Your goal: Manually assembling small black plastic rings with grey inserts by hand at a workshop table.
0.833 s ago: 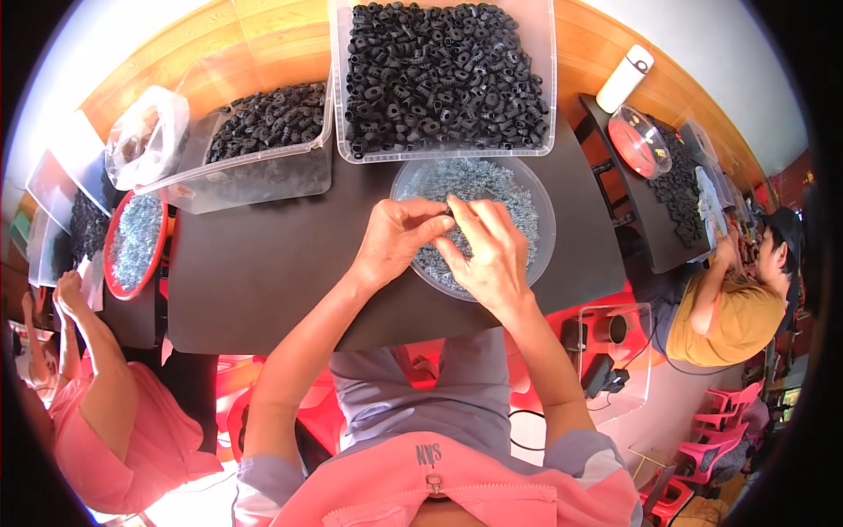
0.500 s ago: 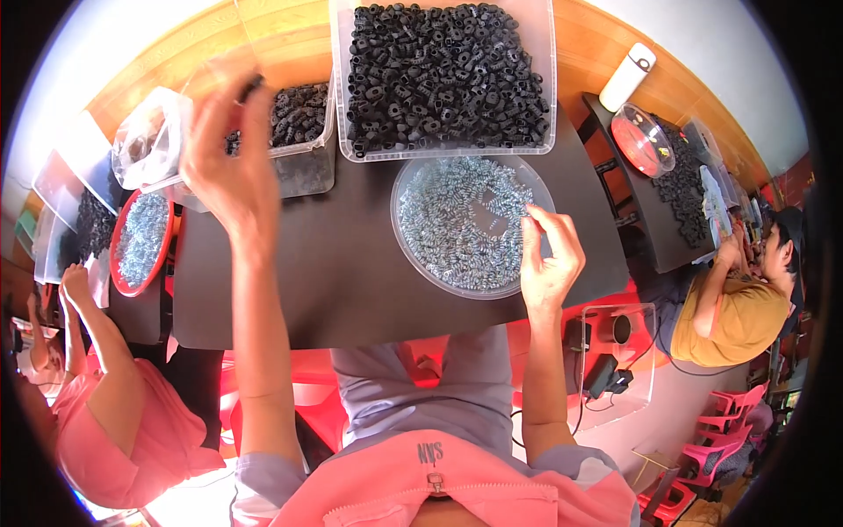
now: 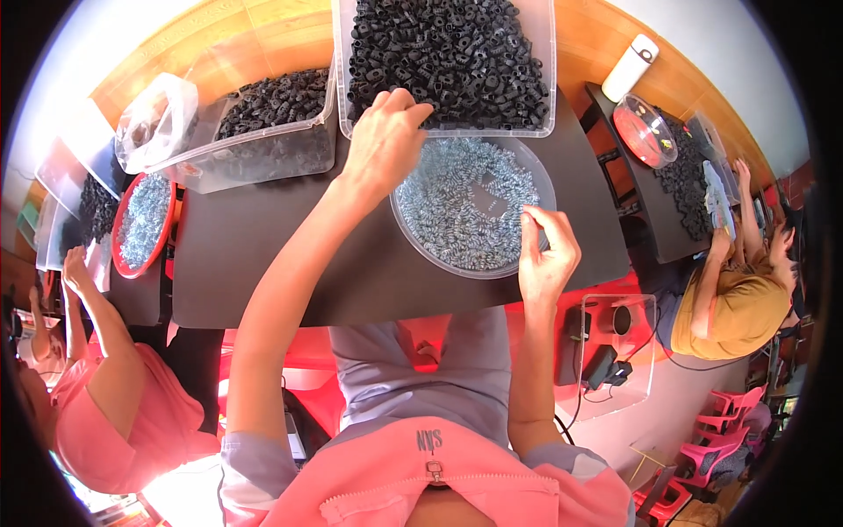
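Note:
My left hand reaches over the near left corner of a big clear bin full of small black plastic parts. Its fingers are curled closed and their tips are hidden, so I cannot make out what they hold. Just below the bin sits a round clear bowl of small silvery-blue coil springs, with a bare patch in its middle. At the bowl's right rim, my right hand has thumb and forefinger pinched together. Whatever is between them is too small to name.
Left of the big bin stands a clear box holding more black parts, beside a plastic bag. A red bowl of springs lies farther left. People sit at both sides; at right a table carries a white bottle.
My left hand has moved right, from above the left box, where it held a small black part, to the big bin's corner. My right hand stays pinched near the bowl's rim.

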Available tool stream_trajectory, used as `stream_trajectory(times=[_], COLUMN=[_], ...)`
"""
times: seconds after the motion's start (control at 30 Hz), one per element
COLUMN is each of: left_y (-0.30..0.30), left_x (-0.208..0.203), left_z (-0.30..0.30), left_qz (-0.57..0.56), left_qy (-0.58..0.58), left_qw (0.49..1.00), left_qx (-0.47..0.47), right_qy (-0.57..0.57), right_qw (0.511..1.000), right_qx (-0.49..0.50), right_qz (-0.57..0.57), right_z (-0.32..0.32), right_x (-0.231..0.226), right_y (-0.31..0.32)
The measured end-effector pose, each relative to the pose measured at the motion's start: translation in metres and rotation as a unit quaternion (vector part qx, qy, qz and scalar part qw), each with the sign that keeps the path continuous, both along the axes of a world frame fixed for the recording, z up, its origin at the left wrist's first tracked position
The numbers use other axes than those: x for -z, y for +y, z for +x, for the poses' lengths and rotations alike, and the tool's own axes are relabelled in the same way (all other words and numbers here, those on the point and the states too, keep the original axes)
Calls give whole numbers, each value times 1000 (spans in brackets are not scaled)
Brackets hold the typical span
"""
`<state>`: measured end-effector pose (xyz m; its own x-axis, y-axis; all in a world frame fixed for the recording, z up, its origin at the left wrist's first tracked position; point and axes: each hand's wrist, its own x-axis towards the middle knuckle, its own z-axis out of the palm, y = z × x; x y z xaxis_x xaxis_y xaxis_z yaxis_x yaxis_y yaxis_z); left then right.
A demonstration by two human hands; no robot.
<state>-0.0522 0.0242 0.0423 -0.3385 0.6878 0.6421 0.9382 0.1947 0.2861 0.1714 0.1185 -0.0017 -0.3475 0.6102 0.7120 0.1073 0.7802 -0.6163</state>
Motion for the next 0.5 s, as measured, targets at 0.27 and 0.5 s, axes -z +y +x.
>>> stream_trajectory(times=[0.27,0.5], left_y=[16,18], left_x=[17,18], left_z=[-7,-4], left_qz=[15,43], left_qy=[27,29], left_qw=[999,999], left_qx=[-16,1], right_qy=[-309,-381], right_qw=[946,919], right_qx=[-76,-78], right_qz=[59,69], right_z=[-26,-41], right_x=[0,10], right_y=[38,51])
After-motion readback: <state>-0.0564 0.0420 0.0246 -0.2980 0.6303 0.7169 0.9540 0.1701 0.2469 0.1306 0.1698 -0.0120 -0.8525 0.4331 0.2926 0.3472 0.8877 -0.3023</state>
